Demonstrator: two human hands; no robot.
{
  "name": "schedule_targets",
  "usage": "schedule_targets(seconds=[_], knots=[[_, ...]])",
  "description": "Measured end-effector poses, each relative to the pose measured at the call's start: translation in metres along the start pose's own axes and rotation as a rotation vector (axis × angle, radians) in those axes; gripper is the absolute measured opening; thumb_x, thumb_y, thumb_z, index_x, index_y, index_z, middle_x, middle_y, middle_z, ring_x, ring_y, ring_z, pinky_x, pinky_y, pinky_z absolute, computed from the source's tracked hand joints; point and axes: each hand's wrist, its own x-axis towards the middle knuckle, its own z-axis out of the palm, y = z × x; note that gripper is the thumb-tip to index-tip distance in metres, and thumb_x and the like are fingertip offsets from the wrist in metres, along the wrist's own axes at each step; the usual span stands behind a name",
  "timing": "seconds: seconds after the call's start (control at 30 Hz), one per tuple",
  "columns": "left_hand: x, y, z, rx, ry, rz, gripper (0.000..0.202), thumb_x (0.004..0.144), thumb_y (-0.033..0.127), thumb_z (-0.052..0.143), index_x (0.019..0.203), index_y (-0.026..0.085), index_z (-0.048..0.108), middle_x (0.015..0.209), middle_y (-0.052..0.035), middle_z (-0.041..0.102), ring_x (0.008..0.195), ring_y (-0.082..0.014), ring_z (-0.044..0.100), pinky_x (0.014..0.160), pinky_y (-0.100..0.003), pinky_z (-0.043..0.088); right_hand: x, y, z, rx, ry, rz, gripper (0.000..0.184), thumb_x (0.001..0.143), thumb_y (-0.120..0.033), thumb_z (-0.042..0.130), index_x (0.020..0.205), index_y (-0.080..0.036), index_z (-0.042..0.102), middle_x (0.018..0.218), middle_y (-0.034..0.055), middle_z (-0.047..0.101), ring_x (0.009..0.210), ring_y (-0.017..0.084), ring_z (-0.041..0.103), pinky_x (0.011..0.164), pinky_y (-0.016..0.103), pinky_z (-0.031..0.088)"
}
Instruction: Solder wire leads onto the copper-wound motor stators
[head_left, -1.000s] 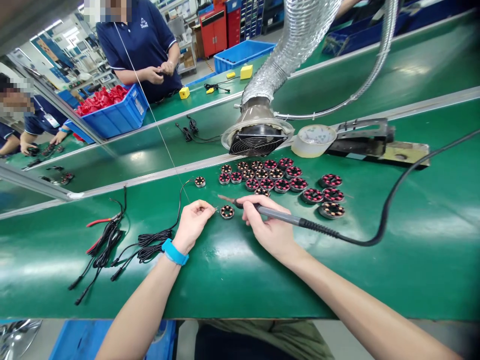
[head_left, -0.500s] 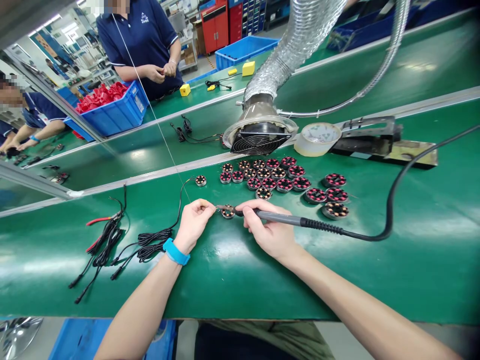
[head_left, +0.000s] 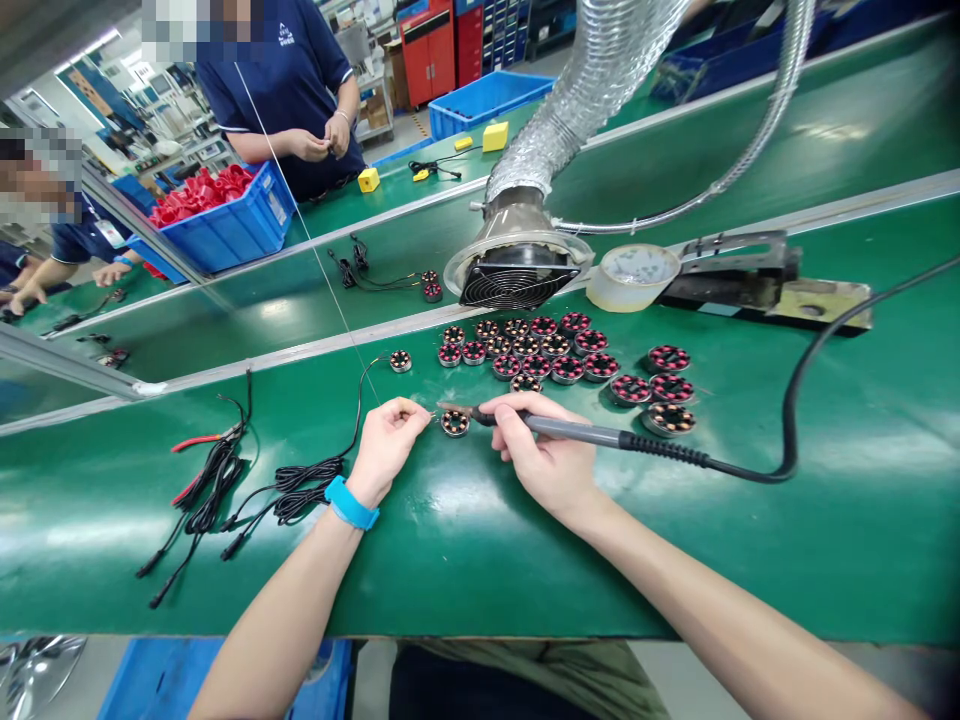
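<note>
My right hand (head_left: pixel 544 450) grips a grey soldering iron (head_left: pixel 577 430) like a pen, its tip pointing left just above a small round motor stator (head_left: pixel 454 424) with copper coils. To the left of that stator, my left hand (head_left: pixel 390 440) is closed in a pinch. A thin strand of solder wire (head_left: pixel 330 250) hangs down from above into its fingers; whatever else they hold is too small to make out. Behind the hands, several more stators (head_left: pixel 568 370) with pink or copper coils sit in a cluster. One stator (head_left: pixel 400 361) with a black cable attached lies apart.
Coiled black cables (head_left: pixel 304 488) and red-handled pliers (head_left: pixel 196 442) lie at left. A fume hose with a fan (head_left: pixel 517 285) hangs over the back, beside a tape roll (head_left: pixel 634 278). The iron's cord (head_left: pixel 795 400) loops right. Across the line, co-workers stand near a blue crate (head_left: pixel 240 225).
My right hand has drawn the soldering iron slightly right and up off the stator, which shows more fully. My left hand stays in place. On the far belt, stators have come out from behind the fan.
</note>
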Motion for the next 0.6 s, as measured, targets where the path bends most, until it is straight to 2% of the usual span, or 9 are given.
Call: schedule_targets(seconds=[0.27,0.6], knots=[[0.0008,-0.0006,0.0004,0.005,0.006,-0.004,0.021,0.073,0.035,0.073,0.077,0.015,0.066,0.058,0.0048,0.050,0.051,-0.0067,0.034,0.055,-0.024,0.030,-0.0002,0.0010,0.0001,-0.018,0.005,-0.018,0.018,0.096,-0.028,0.058,0.087,-0.021,0.071,0.070,0.0024,0.072,0.070,0.019,0.073,0.054,0.027,0.052],[0.0008,-0.0001,0.0004,0.007,0.009,-0.004,0.021,0.072,0.035,0.073,0.076,0.016,0.066,0.061,0.0031,0.054,0.052,-0.0073,0.038,0.056,-0.024,0.032,0.0016,-0.0006,0.0019,-0.067,-0.023,-0.088,0.016,0.097,-0.026,0.056,0.089,-0.021,0.070,0.076,0.0024,0.074,0.071,0.018,0.073,0.062,0.029,0.055]])
